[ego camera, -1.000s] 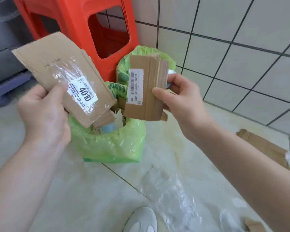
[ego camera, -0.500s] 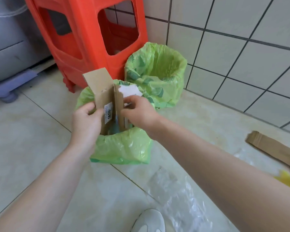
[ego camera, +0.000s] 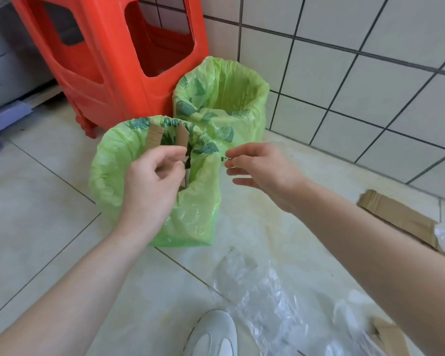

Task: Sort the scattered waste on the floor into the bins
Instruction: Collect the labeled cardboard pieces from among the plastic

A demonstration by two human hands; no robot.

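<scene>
Two bins lined with green bags stand on the floor. The near bin holds brown cardboard pieces that stick up past its rim. The far bin sits behind it against the tiled wall. My left hand hovers over the near bin's front rim, fingers curled and apart, holding nothing. My right hand is just right of that bin, fingers spread and empty. On the floor lie a clear plastic sheet, a flattened cardboard piece at the right and a cardboard scrap at the lower right.
A red plastic stool stands behind the bins at the left. A grey appliance with a purple base is at the far left. The tiled wall runs behind. My white shoe is at the bottom.
Both hands carried the two cardboard pieces down into the near bin and let go. The cardboard now stands in the bin, and my right hand has drawn away to the right.
</scene>
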